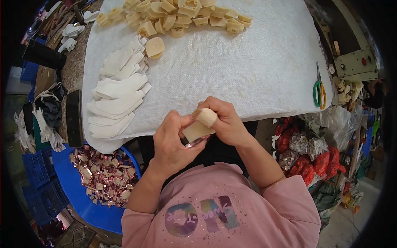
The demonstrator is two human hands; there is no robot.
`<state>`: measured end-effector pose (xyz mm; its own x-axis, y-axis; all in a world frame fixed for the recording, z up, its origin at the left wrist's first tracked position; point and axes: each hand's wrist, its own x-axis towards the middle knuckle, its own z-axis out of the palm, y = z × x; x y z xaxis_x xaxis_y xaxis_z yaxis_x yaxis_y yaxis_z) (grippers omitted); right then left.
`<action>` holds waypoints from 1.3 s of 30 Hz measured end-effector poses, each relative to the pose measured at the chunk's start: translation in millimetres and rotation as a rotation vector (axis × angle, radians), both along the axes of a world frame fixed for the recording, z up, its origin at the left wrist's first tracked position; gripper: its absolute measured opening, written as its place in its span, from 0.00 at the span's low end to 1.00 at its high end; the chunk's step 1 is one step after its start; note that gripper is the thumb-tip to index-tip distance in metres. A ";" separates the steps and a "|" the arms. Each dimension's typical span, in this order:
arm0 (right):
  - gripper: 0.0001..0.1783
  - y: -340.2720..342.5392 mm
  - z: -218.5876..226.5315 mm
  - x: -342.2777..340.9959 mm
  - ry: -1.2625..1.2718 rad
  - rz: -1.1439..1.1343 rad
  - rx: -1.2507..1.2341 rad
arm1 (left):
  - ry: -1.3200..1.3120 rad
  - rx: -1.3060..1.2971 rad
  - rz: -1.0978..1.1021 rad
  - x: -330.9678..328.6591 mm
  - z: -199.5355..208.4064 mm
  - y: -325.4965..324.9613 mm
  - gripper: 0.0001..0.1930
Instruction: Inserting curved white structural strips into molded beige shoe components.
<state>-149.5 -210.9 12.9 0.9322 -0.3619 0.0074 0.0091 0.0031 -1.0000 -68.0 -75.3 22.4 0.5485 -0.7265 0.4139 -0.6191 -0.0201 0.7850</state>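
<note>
Both hands are mid-wrap: left hand (175, 138) and right hand (221, 120) clench one cream block (198, 129), whose shiny backing (193, 142) likely needs pressing down next.

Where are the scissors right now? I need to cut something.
In the head view, the green and yellow scissors lie on the right edge of the white cloth, beyond the right hand and just below the cream control box.
</note>
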 end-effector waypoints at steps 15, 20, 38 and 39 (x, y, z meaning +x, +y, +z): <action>0.13 25.6 -14.2 -10.8 -0.080 -0.139 0.398 | -0.224 0.019 0.218 -12.6 -7.8 -9.5 0.24; 0.13 33.6 -13.8 -7.8 -0.145 -0.192 0.608 | -0.296 0.013 0.284 -16.0 -12.4 -13.6 0.22; 0.14 -159.9 -6.8 -152.5 0.148 -0.972 -0.759 | 0.468 0.061 -0.098 6.9 -2.3 -3.1 0.23; 0.15 -196.0 -17.7 -183.4 0.196 -1.022 -0.952 | 0.730 0.008 -0.229 9.9 -2.8 -1.4 0.24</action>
